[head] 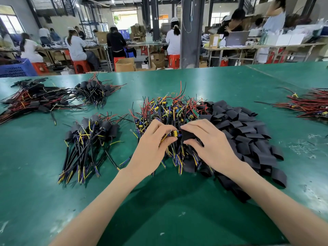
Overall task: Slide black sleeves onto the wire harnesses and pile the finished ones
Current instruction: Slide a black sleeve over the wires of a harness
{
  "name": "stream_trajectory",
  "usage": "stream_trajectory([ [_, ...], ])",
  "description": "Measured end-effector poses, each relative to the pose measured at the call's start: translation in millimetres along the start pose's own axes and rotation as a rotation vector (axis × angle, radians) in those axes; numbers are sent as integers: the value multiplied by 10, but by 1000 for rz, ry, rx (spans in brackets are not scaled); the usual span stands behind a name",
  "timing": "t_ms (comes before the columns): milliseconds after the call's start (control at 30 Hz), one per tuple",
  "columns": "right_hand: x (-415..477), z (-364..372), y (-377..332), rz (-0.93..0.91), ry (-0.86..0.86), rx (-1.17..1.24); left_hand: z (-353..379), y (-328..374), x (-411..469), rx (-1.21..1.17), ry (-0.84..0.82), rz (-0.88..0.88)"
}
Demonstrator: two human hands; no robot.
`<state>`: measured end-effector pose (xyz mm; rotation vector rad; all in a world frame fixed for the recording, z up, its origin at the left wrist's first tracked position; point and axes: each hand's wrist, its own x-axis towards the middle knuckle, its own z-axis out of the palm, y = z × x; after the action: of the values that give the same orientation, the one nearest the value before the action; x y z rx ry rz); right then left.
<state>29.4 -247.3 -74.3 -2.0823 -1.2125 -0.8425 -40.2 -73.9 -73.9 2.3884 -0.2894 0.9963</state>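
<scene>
Black sleeve (187, 135) pinched in right fingers (194, 128), harness (173, 133) gripped in left fingers (160, 132) (green table (159, 210) between forearms (106, 201)).

- Bright, even daylight from the far doorway (125, 18) and left window (10, 23).
- Soft sheen on the green desk (35, 201); faint shadows under both forearms (106, 197).
- Wide-angle bowing at the edges; black sleeves (248, 139) smear at lower right, background workers (230, 23) soft.

We are in a factory assembly hall: our long green-topped workbench (177, 201) holds heaps of multicoloured wire harnesses (168, 109), and white-capped workers (76, 45) sit on red plastic stools (80, 66) at other benches (147, 43).
</scene>
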Motion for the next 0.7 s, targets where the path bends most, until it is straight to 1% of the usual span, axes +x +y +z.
stream_trajectory([
  [267,-20,12,21,53,-20,106,-16,46,11,-45,29,8],
  [433,-15,9,46,51,-23,113,-43,70,18,-64,-10,30],
  [500,-13,0,54,59,5,125,-51,77,21,-126,-15,-33],
  [600,-16,3,37,41,5,130,-65,88,23,-269,-14,-203],
  [700,-14,13,20,20,-21,117,-67,86,24,-217,-1,-184],
])
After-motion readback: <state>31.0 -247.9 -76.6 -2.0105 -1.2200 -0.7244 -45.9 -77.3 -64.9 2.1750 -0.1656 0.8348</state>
